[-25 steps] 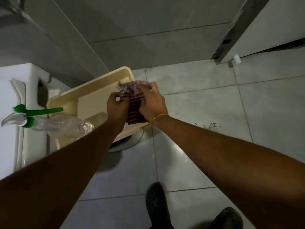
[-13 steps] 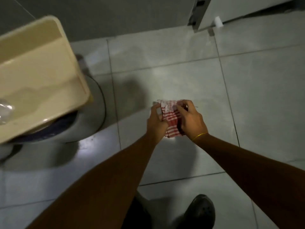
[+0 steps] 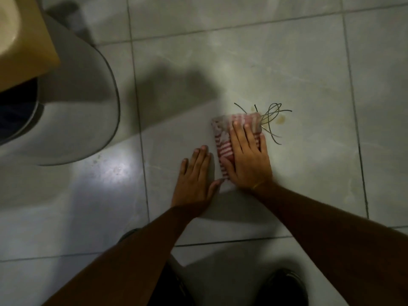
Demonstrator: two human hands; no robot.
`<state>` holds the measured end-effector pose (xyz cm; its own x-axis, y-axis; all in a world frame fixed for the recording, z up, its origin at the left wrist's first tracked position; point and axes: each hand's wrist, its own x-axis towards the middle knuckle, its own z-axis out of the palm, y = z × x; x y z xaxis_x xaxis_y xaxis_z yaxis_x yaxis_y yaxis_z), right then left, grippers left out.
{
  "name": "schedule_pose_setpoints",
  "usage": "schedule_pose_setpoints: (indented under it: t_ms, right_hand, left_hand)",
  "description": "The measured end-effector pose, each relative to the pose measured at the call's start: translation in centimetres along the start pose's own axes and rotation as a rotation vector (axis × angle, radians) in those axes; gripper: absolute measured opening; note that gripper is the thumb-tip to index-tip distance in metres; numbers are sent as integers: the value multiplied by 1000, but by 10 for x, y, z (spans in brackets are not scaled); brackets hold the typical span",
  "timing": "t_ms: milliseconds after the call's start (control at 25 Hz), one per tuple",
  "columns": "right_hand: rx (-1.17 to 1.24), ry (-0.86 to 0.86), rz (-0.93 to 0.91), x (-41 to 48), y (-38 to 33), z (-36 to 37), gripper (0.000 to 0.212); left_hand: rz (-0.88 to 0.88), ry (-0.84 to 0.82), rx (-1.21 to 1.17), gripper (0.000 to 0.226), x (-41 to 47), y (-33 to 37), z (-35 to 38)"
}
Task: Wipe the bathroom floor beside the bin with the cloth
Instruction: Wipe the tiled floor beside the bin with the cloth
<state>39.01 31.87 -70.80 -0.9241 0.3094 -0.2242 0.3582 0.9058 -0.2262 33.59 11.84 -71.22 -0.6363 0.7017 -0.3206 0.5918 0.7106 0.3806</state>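
A folded red-and-white striped cloth (image 3: 223, 139) lies flat on the grey tiled floor (image 3: 276, 62). My right hand (image 3: 248, 157) presses down on it with fingers spread, palm covering most of the cloth. My left hand (image 3: 195, 175) rests flat on the tile just left of the cloth, thumb touching its near corner, holding nothing. The round grey bin (image 3: 77, 107) stands at the left, about one tile away from the cloth.
A tangle of dark strands (image 3: 272, 120) and small yellowish stains (image 3: 281, 119) lie at the cloth's far right corner. A beige tray (image 3: 24, 34) overhangs the bin at top left. My dark shoes (image 3: 284, 288) are at the bottom edge.
Both hands came down from the tray to the floor. The cloth, held between both hands before, now lies flat under my right hand; my left hand let go. The view dropped closer.
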Motion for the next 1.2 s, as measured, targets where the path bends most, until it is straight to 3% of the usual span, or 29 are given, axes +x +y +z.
schedule_pose_setpoints:
  t_ms: [200,560,840,920,1040,1200]
  right_hand:
    - [20,51,-6,57,-14,-2,84]
    - [-21,-40,85,-125,27,22,85]
    - [-82,42,127,23,26,-3,87]
    - [-87,50,135,29,19,-3,85]
    - [-34,71,138,-31,23,8,83]
    - [-6,-6,283,-132,43,14,86]
  left_hand:
    - [-26,50,32,80,1,2,6]
    - [7,67,15,77,-1,1,1]
    - [-25,59,33,78,0,2,6]
    - [-34,52,30,78,1,1,6]
    - [-18,59,33,78,0,1,5]
    - [4,94,25,76,-1,0,6]
